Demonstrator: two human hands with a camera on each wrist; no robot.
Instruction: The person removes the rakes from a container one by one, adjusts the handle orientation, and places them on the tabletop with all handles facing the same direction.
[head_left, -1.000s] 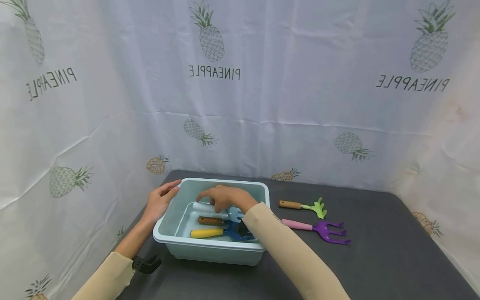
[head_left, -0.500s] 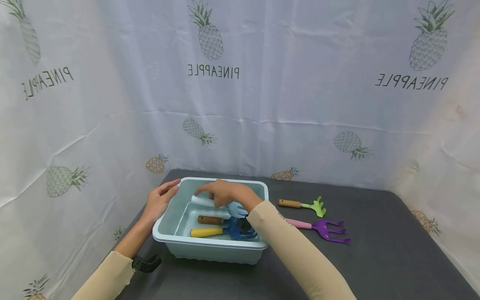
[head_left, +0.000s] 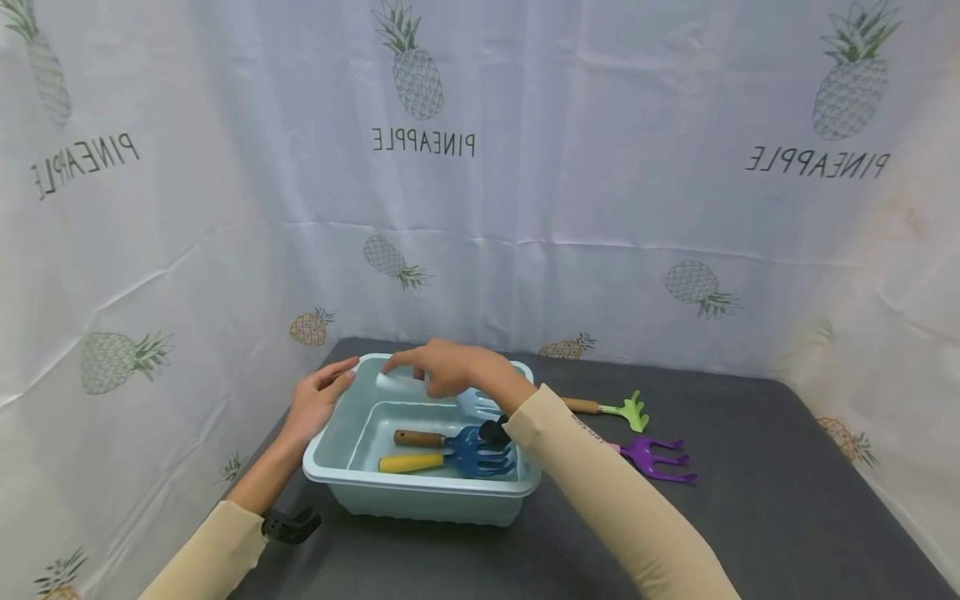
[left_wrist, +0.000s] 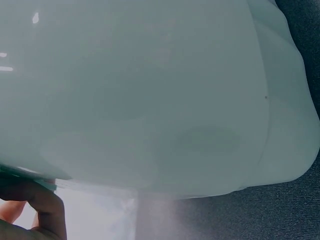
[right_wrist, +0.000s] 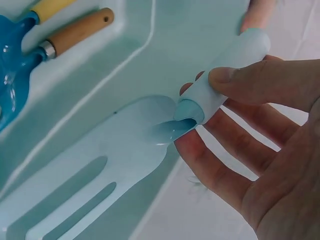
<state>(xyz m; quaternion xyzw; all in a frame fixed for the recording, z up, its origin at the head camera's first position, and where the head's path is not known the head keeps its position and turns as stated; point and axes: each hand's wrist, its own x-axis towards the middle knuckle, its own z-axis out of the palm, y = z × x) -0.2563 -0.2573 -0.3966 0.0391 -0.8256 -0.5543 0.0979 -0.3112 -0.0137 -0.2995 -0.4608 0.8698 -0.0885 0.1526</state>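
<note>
My left hand [head_left: 315, 402] grips the rim of a pale blue-green plastic tub [head_left: 420, 486] at its far left corner. In the left wrist view, bent fingers [left_wrist: 47, 205] show at the rim beside the tub's outer wall. My right hand [head_left: 459, 368] holds a pale blue garden hand fork [right_wrist: 125, 127] by its handle, thumb on top and fingers beneath. The fork is raised over the back of the tub, tines to the right in the head view. Below it lie a yellow-handled blue garden tool [head_left: 411, 462] and a brown-handled blue one [head_left: 420, 438].
Right of the tub, on the dark table [head_left: 750, 500], lie a small green rake [head_left: 633, 412] with a wooden handle and a purple hand fork [head_left: 656, 458] with a pink handle, partly behind my right sleeve. A pineapple-print curtain [head_left: 525, 167] hangs behind the table.
My right hand has lifted the pale blue hand fork from beside the other tools in the tub, up and slightly back. My left hand has stayed at the rim.
</note>
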